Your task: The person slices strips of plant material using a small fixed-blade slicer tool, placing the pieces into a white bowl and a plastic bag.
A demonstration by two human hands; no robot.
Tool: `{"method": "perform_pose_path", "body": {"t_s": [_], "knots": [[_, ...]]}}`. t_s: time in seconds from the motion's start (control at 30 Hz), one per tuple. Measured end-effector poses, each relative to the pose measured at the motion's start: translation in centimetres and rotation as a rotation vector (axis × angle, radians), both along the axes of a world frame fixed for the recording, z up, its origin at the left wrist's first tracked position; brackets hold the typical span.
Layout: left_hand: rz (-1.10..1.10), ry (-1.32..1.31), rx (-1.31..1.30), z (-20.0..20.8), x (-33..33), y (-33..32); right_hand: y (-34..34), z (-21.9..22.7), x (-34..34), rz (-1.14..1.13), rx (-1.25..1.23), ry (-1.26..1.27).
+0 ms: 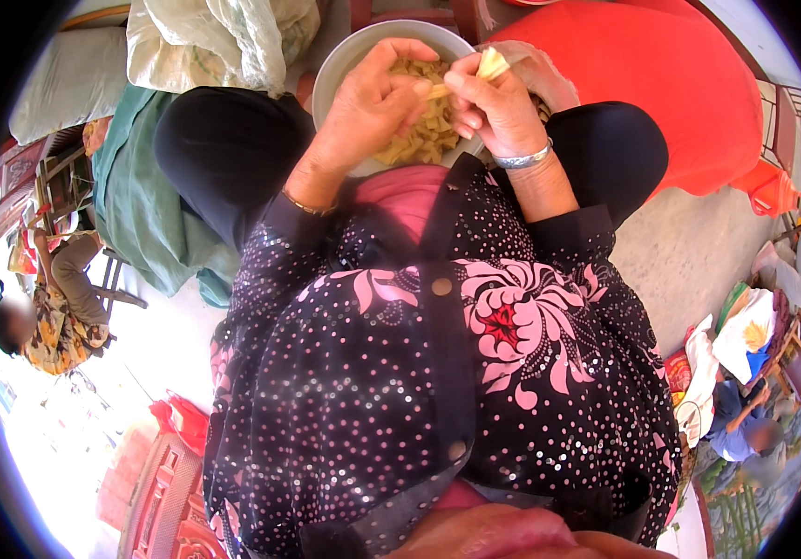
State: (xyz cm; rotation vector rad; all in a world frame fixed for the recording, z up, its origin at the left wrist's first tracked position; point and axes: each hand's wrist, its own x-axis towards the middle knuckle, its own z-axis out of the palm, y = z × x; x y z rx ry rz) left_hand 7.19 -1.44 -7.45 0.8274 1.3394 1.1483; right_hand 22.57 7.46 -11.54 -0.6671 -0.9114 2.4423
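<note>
A large white bowl [324,78] stands in front of me, between my knees, with many small pale yellow folded pieces [419,130] heaped in it. Above it, both of my hands are on one pale yellow piece [492,63] with a flared, pleated end. My right hand [501,104] pinches this piece between thumb and fingers, and the flared end sticks out past them. On its other, narrow end is the thumb of my left hand [368,104]; the left fingertips behind it are partly hidden. What the pieces are made of is unclear.
A red cloth-covered surface [643,84] is at the right, and a whitish plastic sack [205,42] at the far left. Green cloth [144,196] hangs beside my left knee. Other people sit farther off, one [61,307] at the left and one [740,419] at the right.
</note>
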Motion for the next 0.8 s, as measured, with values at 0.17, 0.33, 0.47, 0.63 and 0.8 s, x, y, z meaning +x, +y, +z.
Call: {"method": "perform_pose_path", "body": {"t_s": [0.17, 0.33, 0.47, 0.63, 0.8], "knots": [[0.033, -0.069, -0.013, 0.6, -0.3, -0.7, -0.9, 1.0, 0.0, -0.081, -0.036, -0.023], [0.054, -0.026, -0.009, 2.8, -2.1, 0.4, 0.6, 4.2, -1.9, -0.094, 0.095, -0.053], [-0.004, 0.206, 0.068, 5.7, -5.0, 3.9, 4.8, 5.5, -4.0, -0.083, 0.405, -0.016], [-0.019, 0.325, 0.185, 7.9, -7.9, 7.3, 8.6, 8.1, -6.4, -0.107, 0.622, -0.101], [-0.009, 0.474, 0.228, 9.0, -9.7, 9.5, 11.0, 8.5, -8.3, -0.165, 0.75, -0.207]]}}
